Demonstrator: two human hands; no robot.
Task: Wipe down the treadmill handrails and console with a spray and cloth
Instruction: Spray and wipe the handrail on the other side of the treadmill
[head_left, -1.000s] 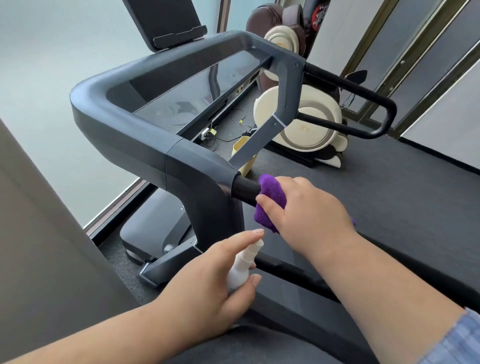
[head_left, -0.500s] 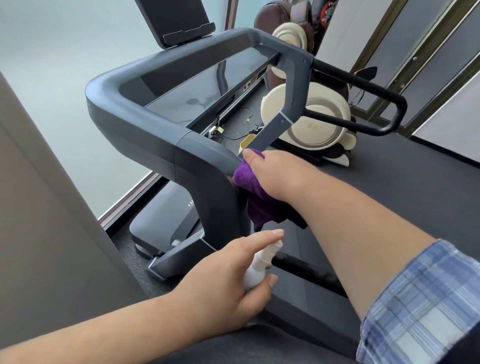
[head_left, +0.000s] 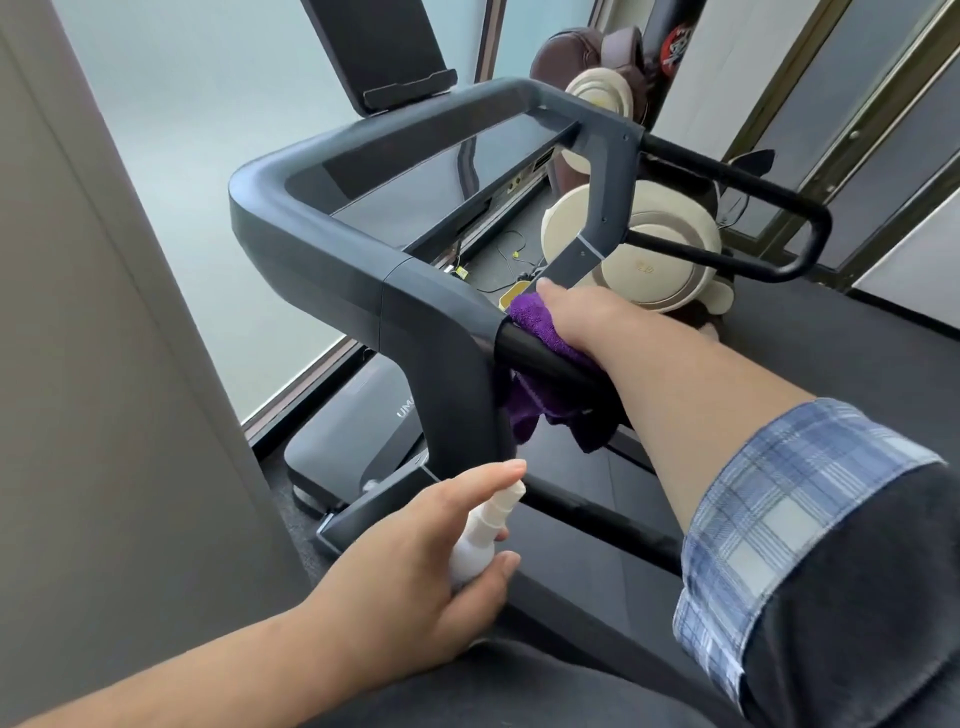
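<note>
Beige wall panel (head_left: 104, 364) far left, frosted window (head_left: 208, 130) beside it. Left hand (head_left: 415, 566) low centre grips small white plastic spray bottle (head_left: 480, 535): index finger laid straight over the nozzle top, thumb and remaining fingers curled round the body. Dark grey treadmill frame (head_left: 322, 249) wraps the glossy black console panel (head_left: 441, 187); black tablet holder (head_left: 384, 52) above. Right hand (head_left: 587, 317) presses purple terry cloth (head_left: 535, 322) on top of the near black handrail bar (head_left: 540, 358), right where it meets the grey upright. Fingers mostly hidden behind the cloth, spread cannot be told. Loose cloth end hangs under the bar. Plaid blue cuff (head_left: 779, 519) on that forearm. Far black handrail loop (head_left: 753, 218) right, cream round massage chair (head_left: 639, 249) behind it.
</note>
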